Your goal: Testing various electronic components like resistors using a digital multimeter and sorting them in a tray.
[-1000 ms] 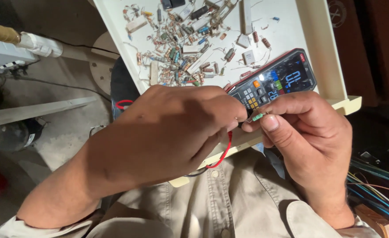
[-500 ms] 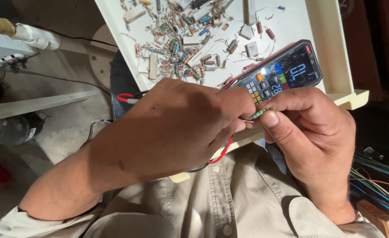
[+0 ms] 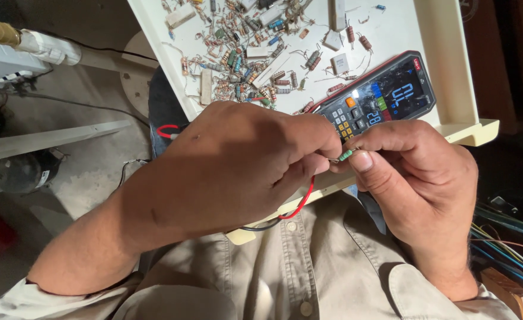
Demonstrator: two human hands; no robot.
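Between the two sets of fingertips, just below the tray's (image 3: 451, 71) near edge, a small green resistor (image 3: 347, 155) lies slanted, its upper end pinched shut by the right hand (image 3: 418, 184). From the left, the left hand (image 3: 238, 172) closes on red and black leads (image 3: 300, 204) meeting its bare wire. Beyond sit a dark glossy meter (image 3: 386, 98) and scattered striped parts (image 3: 255, 53).

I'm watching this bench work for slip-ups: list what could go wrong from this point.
1. The small green resistor is pinched only at its ends between the left hand and right hand; it could slip and drop among the loose components in the cream tray.
2. The red wire loops under the left hand and may snag or pull loose.
3. The multimeter lies near the tray's edge, so a tug might shift it.
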